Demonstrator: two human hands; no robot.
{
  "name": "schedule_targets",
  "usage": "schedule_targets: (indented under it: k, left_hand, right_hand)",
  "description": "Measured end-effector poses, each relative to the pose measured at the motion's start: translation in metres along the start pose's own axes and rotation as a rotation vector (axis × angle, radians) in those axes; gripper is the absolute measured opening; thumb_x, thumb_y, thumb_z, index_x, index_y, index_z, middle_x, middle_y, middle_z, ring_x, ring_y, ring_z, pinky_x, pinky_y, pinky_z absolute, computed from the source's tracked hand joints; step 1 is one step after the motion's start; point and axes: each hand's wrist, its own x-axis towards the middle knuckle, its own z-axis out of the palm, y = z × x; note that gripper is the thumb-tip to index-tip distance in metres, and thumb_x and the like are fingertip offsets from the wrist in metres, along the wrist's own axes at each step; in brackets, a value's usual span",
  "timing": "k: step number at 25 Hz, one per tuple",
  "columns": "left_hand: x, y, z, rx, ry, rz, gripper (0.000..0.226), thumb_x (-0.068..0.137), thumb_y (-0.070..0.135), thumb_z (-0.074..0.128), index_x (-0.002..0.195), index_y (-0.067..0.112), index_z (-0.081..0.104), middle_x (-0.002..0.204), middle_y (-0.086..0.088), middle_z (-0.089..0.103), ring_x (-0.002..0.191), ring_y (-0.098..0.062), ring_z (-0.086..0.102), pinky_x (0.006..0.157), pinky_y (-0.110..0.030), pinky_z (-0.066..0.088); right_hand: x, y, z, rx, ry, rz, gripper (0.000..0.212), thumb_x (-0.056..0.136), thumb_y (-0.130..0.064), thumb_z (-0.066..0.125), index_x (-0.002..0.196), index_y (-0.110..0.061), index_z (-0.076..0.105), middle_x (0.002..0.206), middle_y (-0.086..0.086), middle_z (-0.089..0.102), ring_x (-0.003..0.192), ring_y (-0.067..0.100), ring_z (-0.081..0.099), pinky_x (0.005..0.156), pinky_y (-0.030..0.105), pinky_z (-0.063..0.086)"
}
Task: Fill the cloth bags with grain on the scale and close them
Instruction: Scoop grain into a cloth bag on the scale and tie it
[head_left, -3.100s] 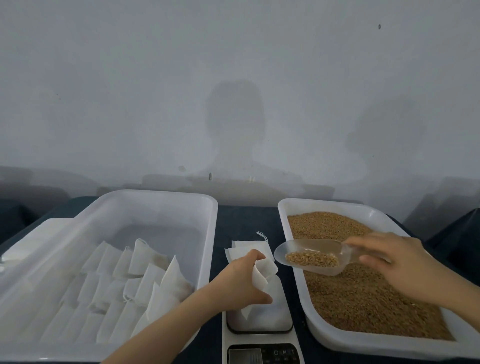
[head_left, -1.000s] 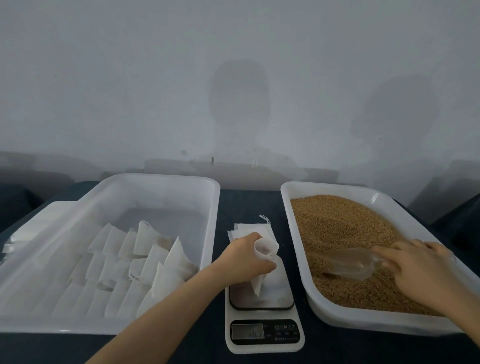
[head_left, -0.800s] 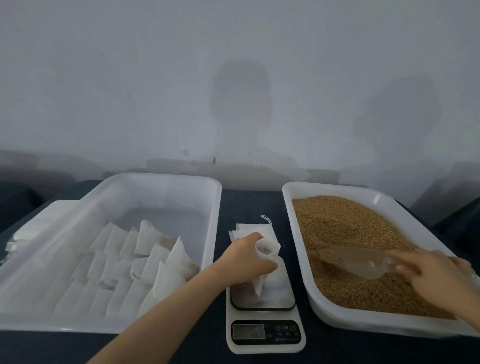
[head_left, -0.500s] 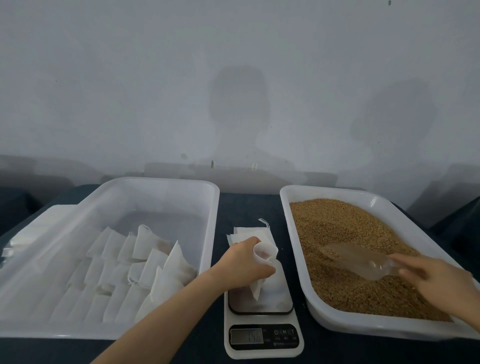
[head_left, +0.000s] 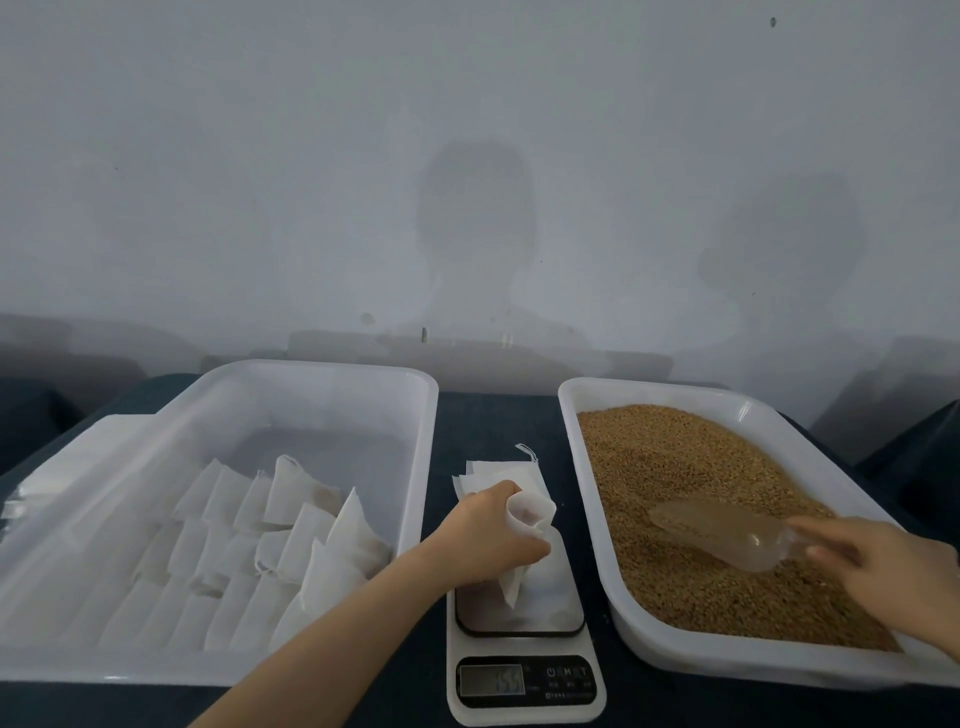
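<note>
Far left, half cut off, there's a flat white stack of something, can't tell what, sitting just beside a big translucent white plastic tub. Inside the tub, rows of small white cloth bags lean on each other, packed toward the near side, and a few of them look plump.

In the middle, on the dark blue table cover, is a white digital kitchen scale with a dark weighing plate. Its display is lit, but the number is too blurry to read. The left hand reaches in from the bottom with its fingers curled round the neck of an open-mouthed white cloth bag. The bag stands on the plate with its mouth pointing up and toward the right. Just behind the scale lies a flat pile of empty white cloth bags with a drawstring loop sticking out the back.

On the right, a white plastic tray holds a thick layer of golden-brown grain. A clear plastic scoop lies on the grain, bowl toward the scale. The right hand is at the handle end with its fingers stretched out. It's blurry there, so I honestly can't tell if it's pinching the handle or only touching it
</note>
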Motion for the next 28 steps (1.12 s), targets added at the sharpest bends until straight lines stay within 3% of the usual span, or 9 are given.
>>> schedule_targets:
  k: [2,6,9,11,14,16,18,22,28]
  left_hand:
    - [0.0,0.0,0.0,-0.008,-0.003,-0.004,0.045,0.073,0.04,0.068,0.112,0.032,0.047,0.096,0.015,0.054,0.083,-0.009,0.057,0.061,-0.015,0.041]
    - [0.001,0.0,0.0,0.005,-0.009,-0.009,0.045,0.074,0.041,0.068,0.112,0.033,0.046,0.096,0.015,0.054,0.083,-0.01,0.057,0.06,-0.015,0.041]
    - [0.0,-0.001,0.001,0.01,-0.016,-0.001,0.047,0.074,0.042,0.068,0.114,0.032,0.046,0.098,0.014,0.054,0.083,-0.009,0.057,0.06,-0.016,0.042]
    - [0.0,-0.001,0.001,0.015,-0.019,0.003,0.047,0.074,0.043,0.068,0.114,0.033,0.045,0.098,0.014,0.054,0.083,-0.009,0.057,0.06,-0.015,0.042]
    - [0.0,-0.001,0.001,0.018,-0.02,0.01,0.046,0.073,0.044,0.068,0.112,0.034,0.045,0.098,0.014,0.055,0.083,-0.01,0.057,0.06,-0.016,0.042]
    - [0.0,-0.001,0.002,0.016,-0.024,0.012,0.046,0.072,0.044,0.068,0.111,0.034,0.046,0.097,0.015,0.055,0.083,-0.01,0.058,0.06,-0.016,0.043]
    - [0.001,-0.002,0.002,0.014,-0.029,0.023,0.045,0.072,0.045,0.068,0.11,0.035,0.046,0.097,0.014,0.056,0.084,-0.011,0.059,0.062,-0.017,0.044]
    - [0.001,-0.002,0.002,-0.002,-0.021,0.038,0.043,0.071,0.047,0.067,0.106,0.035,0.047,0.097,0.01,0.058,0.084,-0.011,0.06,0.065,-0.019,0.047]
    - [0.001,-0.003,0.003,-0.011,-0.01,0.069,0.046,0.071,0.053,0.068,0.109,0.037,0.047,0.103,0.009,0.059,0.088,-0.011,0.061,0.077,-0.026,0.056]
  right_hand:
    - [0.0,-0.002,-0.001,0.012,-0.011,-0.002,0.036,0.089,-0.026,0.059,0.12,-0.042,0.057,0.12,-0.01,0.064,0.086,0.007,0.057,0.094,0.04,0.044]
    - [-0.003,-0.008,-0.005,0.034,0.002,-0.006,0.036,0.088,-0.027,0.06,0.119,-0.045,0.055,0.123,-0.014,0.061,0.111,0.015,0.057,0.103,0.048,0.038]
    - [-0.004,-0.02,-0.015,0.126,0.012,-0.099,0.038,0.087,-0.021,0.061,0.112,-0.048,0.049,0.118,-0.006,0.065,0.104,0.016,0.058,0.098,0.047,0.044]
    - [-0.003,-0.037,-0.024,0.183,0.015,-0.192,0.039,0.087,-0.019,0.06,0.113,-0.046,0.049,0.117,-0.009,0.063,0.101,0.01,0.057,0.094,0.038,0.046]
    - [0.001,-0.066,-0.037,0.151,0.013,-0.373,0.04,0.087,-0.019,0.061,0.11,-0.049,0.05,0.106,-0.021,0.06,0.087,-0.005,0.052,0.081,0.014,0.041]
    - [0.005,-0.086,-0.042,0.052,0.003,-0.439,0.038,0.089,-0.025,0.059,0.111,-0.054,0.048,0.101,-0.028,0.058,0.093,-0.003,0.05,0.089,0.021,0.038]
    - [0.01,-0.101,-0.044,-0.048,0.005,-0.471,0.037,0.091,-0.032,0.055,0.113,-0.059,0.044,0.099,-0.032,0.055,0.102,0.0,0.044,0.099,0.032,0.026]
    - [0.017,-0.118,-0.043,-0.145,0.029,-0.516,0.033,0.091,-0.038,0.052,0.114,-0.061,0.047,0.099,-0.035,0.051,0.1,-0.001,0.035,0.087,0.028,0.014]
    - [0.018,-0.132,-0.048,-0.299,0.054,-0.52,0.032,0.093,-0.039,0.048,0.118,-0.058,0.048,0.108,-0.029,0.053,0.103,0.003,0.035,0.096,0.033,0.015]
